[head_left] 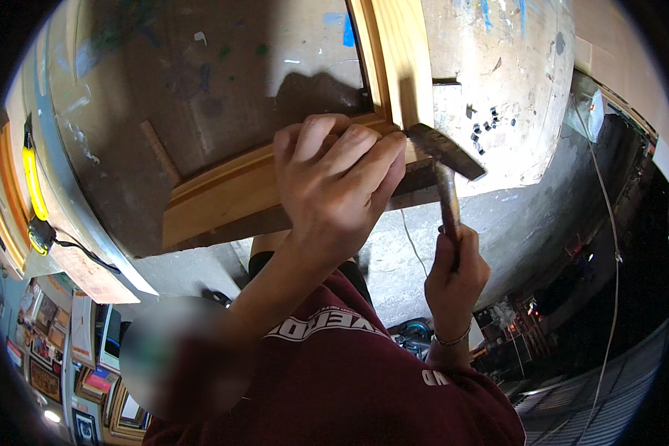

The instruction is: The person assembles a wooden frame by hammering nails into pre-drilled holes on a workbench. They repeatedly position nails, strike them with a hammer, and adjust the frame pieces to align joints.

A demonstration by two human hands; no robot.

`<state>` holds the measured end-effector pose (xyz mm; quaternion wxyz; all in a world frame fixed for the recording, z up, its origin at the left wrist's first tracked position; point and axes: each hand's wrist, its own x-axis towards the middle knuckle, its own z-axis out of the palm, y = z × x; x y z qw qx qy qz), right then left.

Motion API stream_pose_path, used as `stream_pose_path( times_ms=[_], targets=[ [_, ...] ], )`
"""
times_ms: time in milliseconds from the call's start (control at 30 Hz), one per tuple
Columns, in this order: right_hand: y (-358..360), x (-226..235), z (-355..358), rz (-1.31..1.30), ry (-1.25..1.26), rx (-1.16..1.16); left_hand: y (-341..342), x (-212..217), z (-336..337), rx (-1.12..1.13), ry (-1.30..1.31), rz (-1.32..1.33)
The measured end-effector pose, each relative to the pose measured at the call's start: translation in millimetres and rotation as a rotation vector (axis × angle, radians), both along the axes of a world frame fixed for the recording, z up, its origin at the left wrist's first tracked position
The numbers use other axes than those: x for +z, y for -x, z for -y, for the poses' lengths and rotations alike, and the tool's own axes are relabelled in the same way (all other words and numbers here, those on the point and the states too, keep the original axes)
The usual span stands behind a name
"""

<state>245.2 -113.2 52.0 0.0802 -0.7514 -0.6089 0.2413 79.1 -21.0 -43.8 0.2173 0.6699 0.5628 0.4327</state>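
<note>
A light wooden frame (223,195) lies on the paint-stained worktable, one corner close in front of me. My left hand (338,175) rests over that corner with its fingers curled and its thumb and forefinger closed together at the joint. Whatever sits between those fingertips is too small or hidden to name. In my right hand (457,271) is a hammer (447,189), gripped by its wooden handle. Its dark metal head is right beside my left fingertips, over the frame's corner.
Several small black pieces (490,121) lie on the table right of the frame. A yellow-handled tool (34,182) and a tape measure (41,235) lie at the far left. A thin cord (615,223) hangs at the right. Framed pictures (46,379) stand at lower left.
</note>
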Motion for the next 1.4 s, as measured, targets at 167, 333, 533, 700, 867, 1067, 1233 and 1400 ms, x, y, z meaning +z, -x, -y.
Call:
stream_pose_path(
  times_ms=[167, 333, 533, 700, 867, 1067, 1233, 1400],
  targets=[
    [-2.6, 13.1, 10.7, -0.021, 0.008, -0.119, 2.2, 2.3, 0.2, -0.002, 0.027, 0.002],
    [-1.2, 1.9, 0.4, 0.013, -0.023, 0.005, 0.4, -0.3, 0.5, 0.003, 0.009, 0.001],
    [-5.0, 4.0, 15.0, -0.017, -0.120, -0.137, 1.1, 0.8, 0.1, 0.000, 0.028, 0.005],
    [0.0, 0.0, 9.3, -0.062, -0.099, -0.148, 2.0, -2.3, 0.8, -0.008, 0.016, 0.004],
    [-5.4, -0.2, 8.4, -0.043, -0.054, -0.008, 0.0, -4.7, 2.0, 0.014, 0.013, 0.006],
    [-5.8, 2.3, 10.5, -0.065, 0.021, -0.078, 0.2, -2.6, 3.8, 0.006, -0.044, -0.086],
    [-4.4, 1.3, 11.1, -0.078, 0.002, -0.078, 1.4, -5.3, 6.8, 0.014, -0.044, -0.082],
    [-4.4, -0.6, 11.2, -0.066, -0.013, -0.060, 0.0, -3.8, 5.2, 0.023, -0.020, -0.073]
  ],
)
